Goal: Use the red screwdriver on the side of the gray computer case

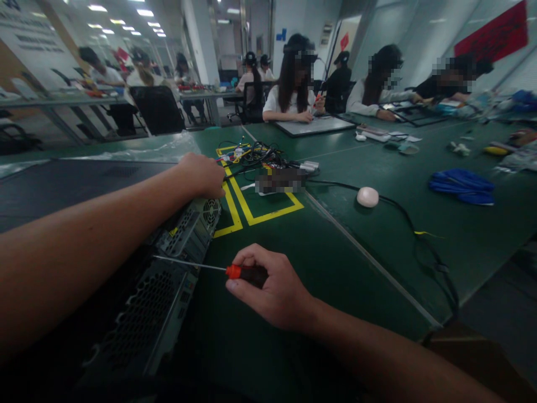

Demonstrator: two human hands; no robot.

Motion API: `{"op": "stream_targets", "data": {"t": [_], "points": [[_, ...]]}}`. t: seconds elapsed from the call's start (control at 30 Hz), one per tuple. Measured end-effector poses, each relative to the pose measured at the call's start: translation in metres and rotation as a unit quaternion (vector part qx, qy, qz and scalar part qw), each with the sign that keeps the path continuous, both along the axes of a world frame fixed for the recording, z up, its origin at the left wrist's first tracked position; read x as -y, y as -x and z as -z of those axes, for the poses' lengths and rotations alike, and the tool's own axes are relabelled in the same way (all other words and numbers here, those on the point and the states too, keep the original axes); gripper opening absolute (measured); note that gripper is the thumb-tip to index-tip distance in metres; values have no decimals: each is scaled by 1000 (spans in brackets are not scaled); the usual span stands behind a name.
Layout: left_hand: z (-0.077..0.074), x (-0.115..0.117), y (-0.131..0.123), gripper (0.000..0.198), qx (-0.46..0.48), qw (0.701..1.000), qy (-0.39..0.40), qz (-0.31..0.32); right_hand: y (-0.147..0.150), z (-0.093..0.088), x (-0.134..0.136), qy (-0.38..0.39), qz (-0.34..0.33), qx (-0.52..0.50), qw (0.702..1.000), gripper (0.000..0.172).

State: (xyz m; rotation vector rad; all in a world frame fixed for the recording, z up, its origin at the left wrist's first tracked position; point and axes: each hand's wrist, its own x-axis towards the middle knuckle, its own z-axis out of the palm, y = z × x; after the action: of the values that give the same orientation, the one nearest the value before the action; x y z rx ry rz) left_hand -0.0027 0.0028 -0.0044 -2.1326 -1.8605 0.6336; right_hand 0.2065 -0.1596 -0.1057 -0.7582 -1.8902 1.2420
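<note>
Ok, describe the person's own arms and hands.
The left forearm and right forearm are bare, with no sleeves in view. The left hand and right hand are gloveless, and no watch or bracelet shows at either wrist. Part of the left hand is hidden.

Your green counter (482, 240) stretched ahead under a dim room's light. Beyond it you faced a pale column (200, 42), a black chair (155, 110) and a grey table (37, 103). Ceiling lights (145, 13) glowed at your upper left; a red banner (493, 33) hung along the right wall (411, 25). Dark floor (499, 296) showed at your lower right.
</note>
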Motion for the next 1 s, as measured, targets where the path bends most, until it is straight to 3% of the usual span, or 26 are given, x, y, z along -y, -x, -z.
{"op": "stream_targets", "data": {"t": [1.0], "points": [[0, -1, 2, 55, 39, 999, 1, -6, 0, 0, -1, -8, 7, 1, 1000, 16]]}}
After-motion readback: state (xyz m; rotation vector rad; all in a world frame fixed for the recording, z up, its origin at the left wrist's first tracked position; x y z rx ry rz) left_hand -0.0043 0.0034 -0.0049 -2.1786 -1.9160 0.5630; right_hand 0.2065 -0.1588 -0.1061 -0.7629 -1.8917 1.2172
